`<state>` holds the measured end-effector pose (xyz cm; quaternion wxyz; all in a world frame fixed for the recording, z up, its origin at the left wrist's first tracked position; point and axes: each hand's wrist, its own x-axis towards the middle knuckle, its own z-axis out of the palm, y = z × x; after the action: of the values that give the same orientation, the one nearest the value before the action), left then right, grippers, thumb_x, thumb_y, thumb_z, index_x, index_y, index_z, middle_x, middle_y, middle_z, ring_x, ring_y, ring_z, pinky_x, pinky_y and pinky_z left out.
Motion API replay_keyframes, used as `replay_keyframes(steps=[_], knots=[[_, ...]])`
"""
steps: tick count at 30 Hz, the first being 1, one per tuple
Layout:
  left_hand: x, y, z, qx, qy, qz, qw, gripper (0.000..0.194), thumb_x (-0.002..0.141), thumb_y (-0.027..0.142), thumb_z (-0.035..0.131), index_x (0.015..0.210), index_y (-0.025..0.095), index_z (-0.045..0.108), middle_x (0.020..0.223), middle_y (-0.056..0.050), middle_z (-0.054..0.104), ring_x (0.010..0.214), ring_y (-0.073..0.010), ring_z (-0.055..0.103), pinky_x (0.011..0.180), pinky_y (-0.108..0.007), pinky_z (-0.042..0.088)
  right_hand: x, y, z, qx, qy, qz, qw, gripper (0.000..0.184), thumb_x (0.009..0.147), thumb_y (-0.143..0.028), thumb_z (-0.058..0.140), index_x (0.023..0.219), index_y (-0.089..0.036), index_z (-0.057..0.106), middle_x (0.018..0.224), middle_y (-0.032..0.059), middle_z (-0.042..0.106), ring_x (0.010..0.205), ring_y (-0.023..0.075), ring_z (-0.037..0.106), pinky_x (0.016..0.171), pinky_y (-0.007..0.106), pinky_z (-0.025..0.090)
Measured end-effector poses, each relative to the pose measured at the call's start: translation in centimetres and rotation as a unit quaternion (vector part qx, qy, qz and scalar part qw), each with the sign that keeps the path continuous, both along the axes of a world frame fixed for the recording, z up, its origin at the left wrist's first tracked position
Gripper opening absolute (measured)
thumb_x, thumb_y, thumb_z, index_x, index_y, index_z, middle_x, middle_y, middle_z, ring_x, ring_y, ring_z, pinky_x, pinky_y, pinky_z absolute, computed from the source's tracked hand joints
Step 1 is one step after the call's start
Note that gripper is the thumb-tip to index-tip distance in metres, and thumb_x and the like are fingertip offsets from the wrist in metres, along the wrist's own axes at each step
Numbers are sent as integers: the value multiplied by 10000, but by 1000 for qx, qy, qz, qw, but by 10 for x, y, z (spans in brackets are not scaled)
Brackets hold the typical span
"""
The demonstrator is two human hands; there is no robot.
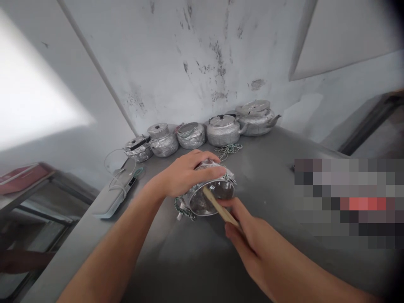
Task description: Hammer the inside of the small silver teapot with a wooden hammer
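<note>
Grey steel worktop [284, 139] meets a stained wall, with 5 embossed metal teapots [223, 130] lined along it. Near the middle, left hand [184, 174] fingers wrap a tipped teapot [208, 195]; steady it while right hand [249, 240] fingers, pinched shut on a wooden stick [217, 206], work inside gently.

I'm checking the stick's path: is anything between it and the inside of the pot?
Nothing visible. The left hand holds the pot tipped, mouth open toward the right hand, and the stick already reaches inside.
</note>
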<state>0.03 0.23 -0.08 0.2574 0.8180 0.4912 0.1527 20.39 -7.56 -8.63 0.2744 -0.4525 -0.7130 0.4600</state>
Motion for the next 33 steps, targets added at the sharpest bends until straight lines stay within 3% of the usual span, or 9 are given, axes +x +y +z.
replay_keyframes(steps=[4, 11, 16, 20, 24, 30, 33], knots=[[0, 1, -1, 2, -5, -3, 1000, 544, 969, 724, 469, 1322, 340, 624, 1376, -13, 580, 1260, -295, 522, 1028, -389, 413, -1, 0, 0, -10, 7, 0, 1000, 193, 1040, -277, 379, 1195, -317, 487, 1049, 18, 689, 902, 219, 670, 1002, 431, 456], [-1, 0, 0, 7, -7, -3, 1000, 521, 976, 699, 483, 1311, 331, 637, 1363, -15, 593, 1249, -291, 531, 1039, -390, 405, 0, 3, 3, -4, 7, 6, 1000, 293, 1053, -279, 354, 1321, -316, 466, 1178, 54, 688, 971, 220, 676, 955, 412, 498], [-1, 0, 0, 5, -10, -8, 1000, 539, 974, 712, 473, 1325, 336, 634, 1377, -19, 585, 1264, -292, 522, 1044, -396, 409, 1, 4, 3, 2, -2, 14, 1000, 317, 1047, -287, 393, 1348, -326, 484, 1240, 60, 682, 1107, 244, 654, 1003, 409, 497], [-1, 1, 0, 8, -6, -5, 1000, 537, 970, 708, 491, 1324, 330, 632, 1380, -26, 578, 1252, -283, 529, 1058, -398, 400, 0, 6, -1, 4, 15, 2, 1000, 359, 1063, -300, 367, 1409, -333, 455, 1247, 51, 690, 972, 212, 695, 927, 376, 546], [0, 0, 1, 2, -3, -5, 1000, 544, 973, 704, 480, 1336, 326, 626, 1388, -31, 576, 1267, -294, 520, 1052, -398, 407, 0, 6, 0, 20, 2, 4, 1000, 394, 1049, -288, 413, 1439, -312, 456, 1209, 66, 709, 967, 227, 707, 913, 380, 555], [0, 0, 0, 4, -10, -2, 1000, 531, 970, 698, 484, 1323, 332, 634, 1386, -29, 581, 1259, -305, 529, 1049, -409, 412, 0, 4, 7, 6, -4, -10, 1000, 365, 1014, -258, 462, 1369, -293, 534, 967, 50, 755, 814, 244, 722, 817, 383, 579], [0, 0, 0, 8, -14, -5, 1000, 517, 979, 680, 482, 1315, 320, 640, 1379, -36, 589, 1267, -304, 524, 1054, -405, 408, -1, 3, 7, 7, 8, -19, 1000, 340, 1019, -271, 445, 1343, -287, 546, 1040, 59, 753, 850, 240, 718, 808, 373, 576]])
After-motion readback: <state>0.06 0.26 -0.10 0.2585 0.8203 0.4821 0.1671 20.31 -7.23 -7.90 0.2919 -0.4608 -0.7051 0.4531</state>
